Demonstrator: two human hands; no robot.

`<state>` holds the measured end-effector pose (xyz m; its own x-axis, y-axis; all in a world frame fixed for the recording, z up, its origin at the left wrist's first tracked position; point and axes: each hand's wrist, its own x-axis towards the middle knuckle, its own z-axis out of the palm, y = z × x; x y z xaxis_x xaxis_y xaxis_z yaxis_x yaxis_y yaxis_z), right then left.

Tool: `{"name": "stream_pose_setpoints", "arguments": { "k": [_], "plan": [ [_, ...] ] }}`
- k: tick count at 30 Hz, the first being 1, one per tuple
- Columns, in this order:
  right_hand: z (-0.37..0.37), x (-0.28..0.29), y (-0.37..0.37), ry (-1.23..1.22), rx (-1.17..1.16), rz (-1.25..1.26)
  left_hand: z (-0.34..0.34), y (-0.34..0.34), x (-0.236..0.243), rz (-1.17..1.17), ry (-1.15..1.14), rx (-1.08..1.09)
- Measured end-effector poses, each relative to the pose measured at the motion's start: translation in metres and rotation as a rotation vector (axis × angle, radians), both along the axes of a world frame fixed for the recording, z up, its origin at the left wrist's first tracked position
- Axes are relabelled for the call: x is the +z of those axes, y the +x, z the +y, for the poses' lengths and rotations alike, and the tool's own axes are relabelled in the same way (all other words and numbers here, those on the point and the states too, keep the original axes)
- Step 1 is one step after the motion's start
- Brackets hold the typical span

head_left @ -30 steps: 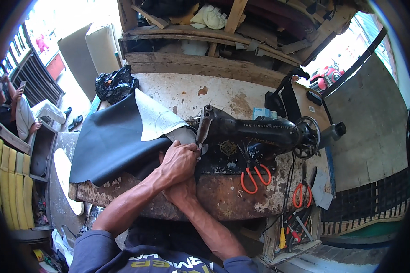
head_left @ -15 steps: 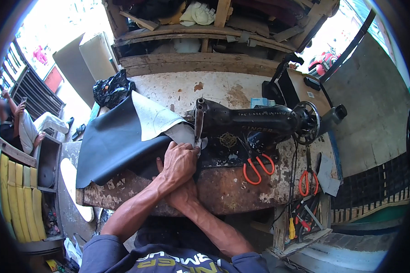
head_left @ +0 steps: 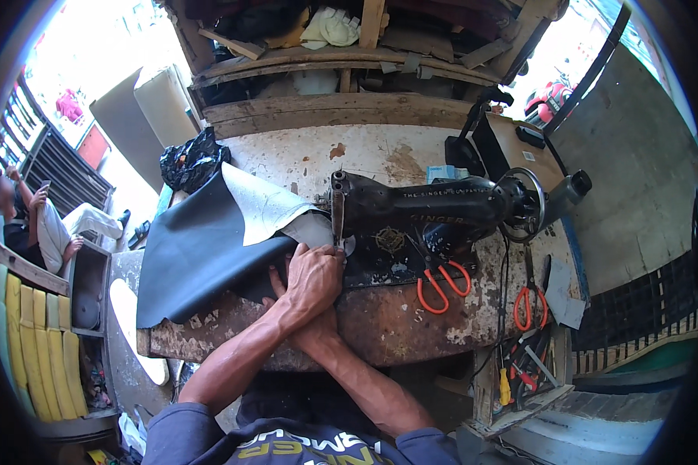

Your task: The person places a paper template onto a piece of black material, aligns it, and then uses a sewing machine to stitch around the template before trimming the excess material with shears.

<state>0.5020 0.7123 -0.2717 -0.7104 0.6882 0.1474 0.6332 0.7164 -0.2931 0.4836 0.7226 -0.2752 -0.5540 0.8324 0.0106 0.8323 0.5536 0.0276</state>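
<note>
A large sheet of black leatherette (head_left: 202, 252), its pale backing (head_left: 265, 203) folded up along one side, lies on the worn table and runs under the needle end of a black sewing machine (head_left: 419, 203). My forearms cross. My left hand (head_left: 316, 279) is on top, its bent fingers closed on the sheet's edge right beside the presser foot (head_left: 339, 235). Underneath, my right hand (head_left: 309, 332) reaches to the left, mostly covered by the left wrist. A few of its fingers show, stretched out on the sheet. The stitching point is hidden behind my left fingers.
Orange-handled scissors (head_left: 434, 298) lie against the machine base, another pair (head_left: 529, 308) at the right edge. Below is an open drawer of tools (head_left: 529, 368). A black plastic bag (head_left: 190, 160) sits at the back left. A person (head_left: 35, 221) sits at far left, beyond yellow slats (head_left: 35, 341).
The view has shifted slightly. The visible fingers of my right hand are spread a little more on the sheet. My left hand keeps its place by the presser foot.
</note>
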Motion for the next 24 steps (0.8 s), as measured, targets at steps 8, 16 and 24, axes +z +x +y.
{"name": "stream_pose_setpoints", "arguments": {
  "k": [8, 16, 24],
  "plan": [
    [0.002, 0.001, -0.001, -0.013, 0.001, 0.014, 0.018, -0.037, 0.041, -0.123, 0.280, -0.398],
    [0.003, -0.007, -0.003, 0.045, -0.007, 0.062, 0.014, -0.013, 0.051, 0.179, 0.350, -0.348],
    [0.004, -0.007, -0.004, -0.083, 0.035, 0.008, 0.021, -0.037, 0.012, -0.594, 0.544, -0.427]
  ]
}}
